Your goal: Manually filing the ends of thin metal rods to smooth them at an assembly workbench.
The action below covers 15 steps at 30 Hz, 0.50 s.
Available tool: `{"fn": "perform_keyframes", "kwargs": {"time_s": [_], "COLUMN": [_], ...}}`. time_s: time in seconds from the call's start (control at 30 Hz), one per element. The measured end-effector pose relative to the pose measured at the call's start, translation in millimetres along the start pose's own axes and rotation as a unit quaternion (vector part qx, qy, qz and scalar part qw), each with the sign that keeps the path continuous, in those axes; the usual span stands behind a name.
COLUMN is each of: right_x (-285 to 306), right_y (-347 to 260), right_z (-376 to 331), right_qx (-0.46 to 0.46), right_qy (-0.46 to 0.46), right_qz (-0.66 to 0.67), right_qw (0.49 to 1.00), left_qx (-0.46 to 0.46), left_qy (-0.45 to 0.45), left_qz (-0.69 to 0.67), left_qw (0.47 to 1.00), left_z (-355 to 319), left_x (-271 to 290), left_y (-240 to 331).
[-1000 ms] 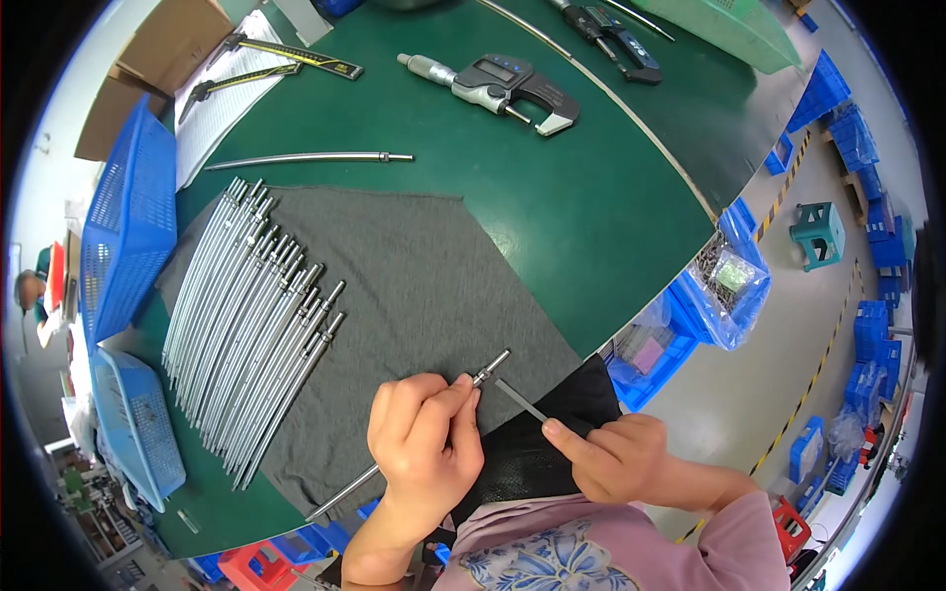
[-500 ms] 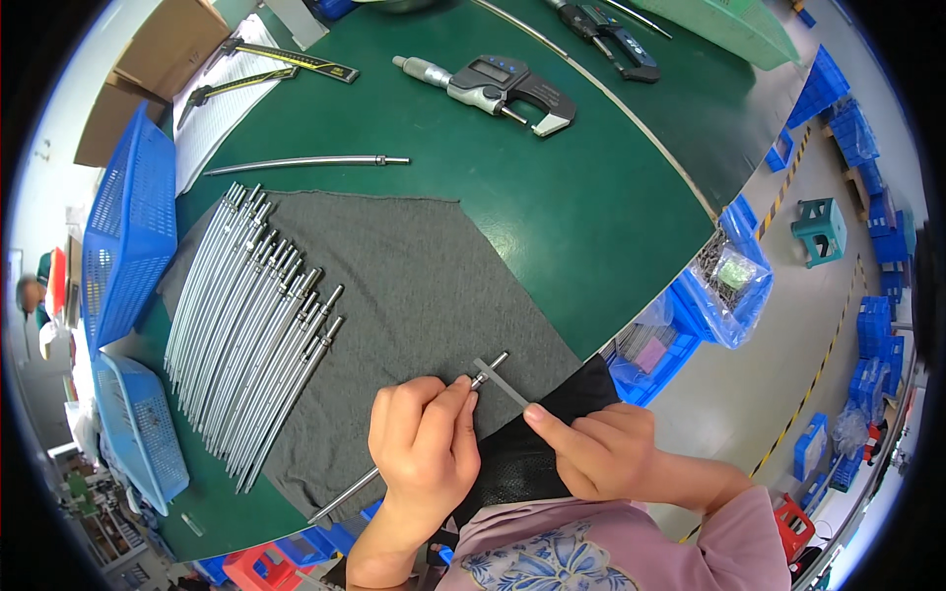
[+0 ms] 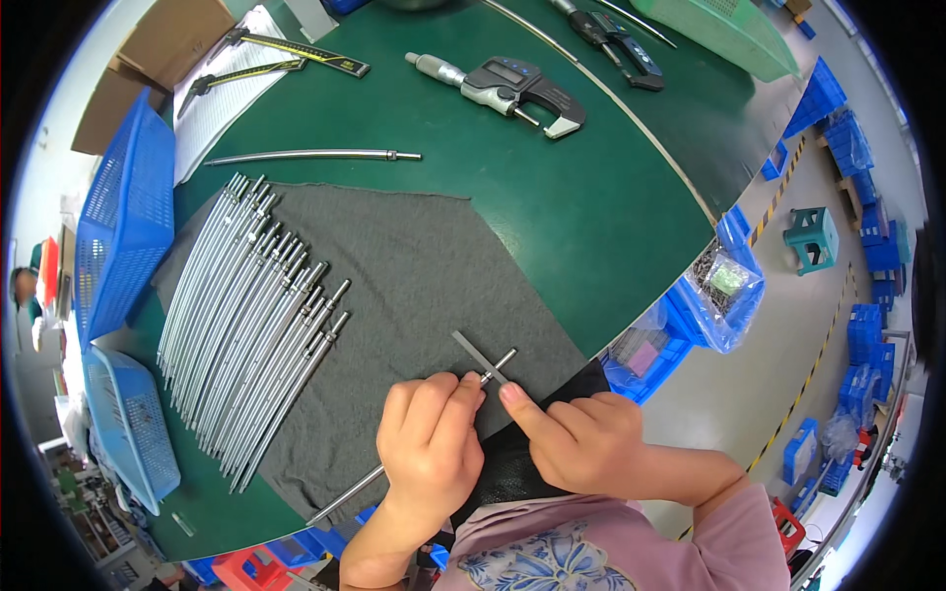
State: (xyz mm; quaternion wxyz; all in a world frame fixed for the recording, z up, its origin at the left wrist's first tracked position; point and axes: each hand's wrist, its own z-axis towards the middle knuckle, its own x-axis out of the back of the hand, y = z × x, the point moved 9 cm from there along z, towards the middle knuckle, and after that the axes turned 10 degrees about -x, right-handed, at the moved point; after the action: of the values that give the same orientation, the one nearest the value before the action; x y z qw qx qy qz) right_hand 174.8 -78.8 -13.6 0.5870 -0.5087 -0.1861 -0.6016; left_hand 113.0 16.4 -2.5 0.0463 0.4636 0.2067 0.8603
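Observation:
My left hand is closed round a slim metal rod, close to its stepped end. That rod slants from the cloth's lower edge up to the right, its middle hidden behind the hand. In my right hand is a narrow flat grey file, with the index finger stretched along its near end. The file lies across the rod's stepped end, just beyond my left fingertips. Both hands are over a dark grey cloth. To their left, many similar metal rods lie side by side on the cloth.
A single rod and a digital micrometer lie farther back on the green table. Calipers rest on paper at the far left. Blue baskets line the left edge; blue bins stand beyond the right edge.
The file has slid up and to the left across the rod, with my right hand following it. My left hand still grips the rod in nearly the same place.

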Motion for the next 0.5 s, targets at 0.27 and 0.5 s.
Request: {"fn": "perform_keyframes", "kwargs": {"time_s": [0.27,0.5], "right_x": [0.3,-2.6], "right_y": [-2.3,-0.7], "right_z": [-1.2,11.3], "right_qx": [0.005,0.005], "right_qy": [-0.005,0.008], "right_qz": [0.018,0.036], "right_qw": [1.000,0.999], "left_qx": [0.001,-0.008], "left_qy": [-0.008,-0.011], "left_qz": [-0.011,-0.005], "left_qw": [1.000,1.000], "left_z": [-1.7,-0.1], "left_x": [-0.9,-1.5], "left_y": [1.0,-0.1]}}
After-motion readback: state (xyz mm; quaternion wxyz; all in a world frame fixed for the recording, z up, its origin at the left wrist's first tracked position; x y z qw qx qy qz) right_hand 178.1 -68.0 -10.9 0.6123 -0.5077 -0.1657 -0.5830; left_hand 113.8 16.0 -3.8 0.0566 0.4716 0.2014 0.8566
